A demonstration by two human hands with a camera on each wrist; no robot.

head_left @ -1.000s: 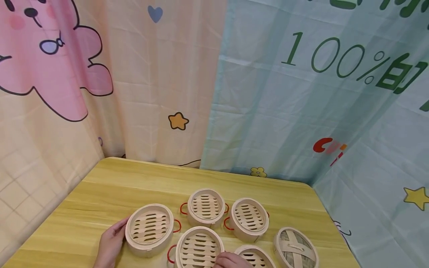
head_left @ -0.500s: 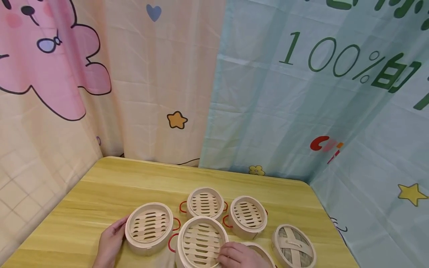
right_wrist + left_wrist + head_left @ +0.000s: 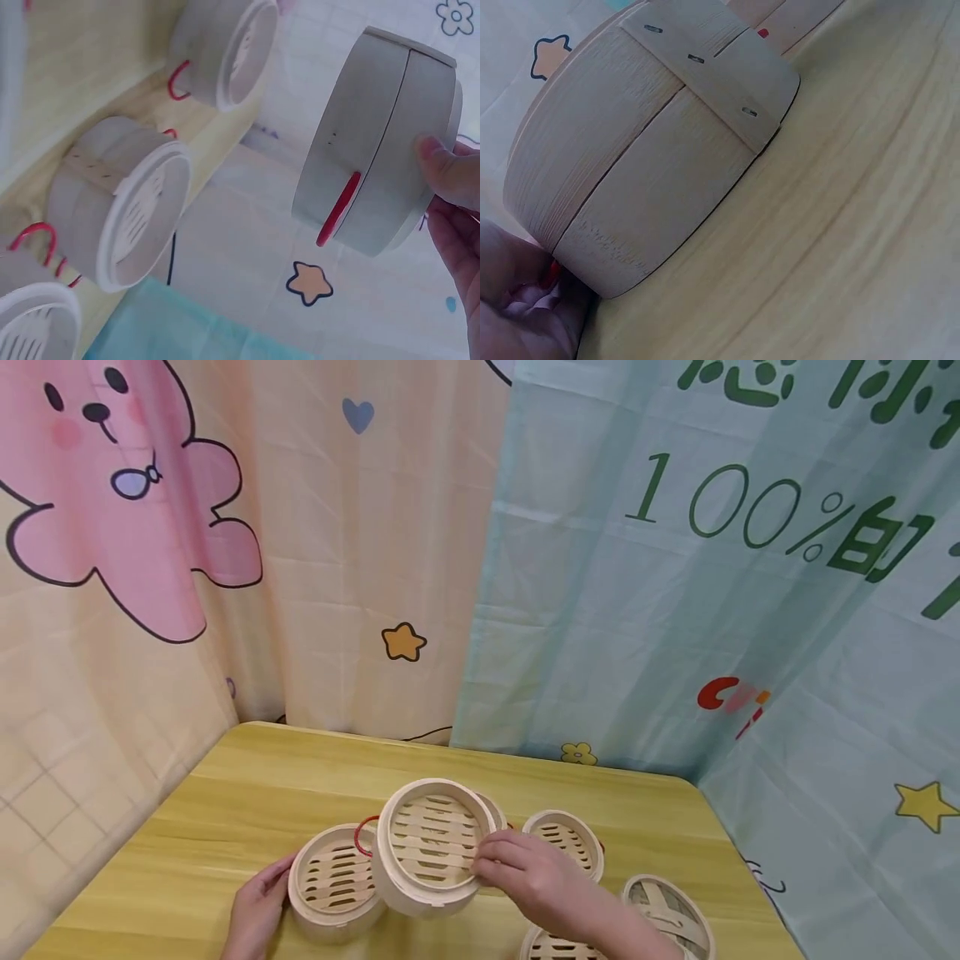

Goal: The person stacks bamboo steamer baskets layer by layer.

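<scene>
My right hand (image 3: 536,877) pinches the rim of a small round bamboo steamer basket (image 3: 435,893), thumb on its outer wall and fingers at the rim. This basket is raised over the table, tilted, its slatted floor showing; a red handle (image 3: 339,210) sticks out of its side in the right wrist view. At the left, another bamboo steamer basket (image 3: 322,881) stands on the table, partly covered by the raised one. My left hand (image 3: 255,906) holds that basket at its left side, where a bit of red handle (image 3: 551,275) shows between thumb and fingers.
On the wooden table (image 3: 300,768) are more steamer baskets: one behind the raised basket, one at the back right (image 3: 566,839), and one at the front (image 3: 558,947), partly under my right arm. A woven bamboo lid (image 3: 663,906) lies at the right. Printed curtains (image 3: 375,568) surround the table.
My right hand has lifted the middle steamer basket off the table and carried it up and left, toward the left basket. My left hand has stayed on its basket.
</scene>
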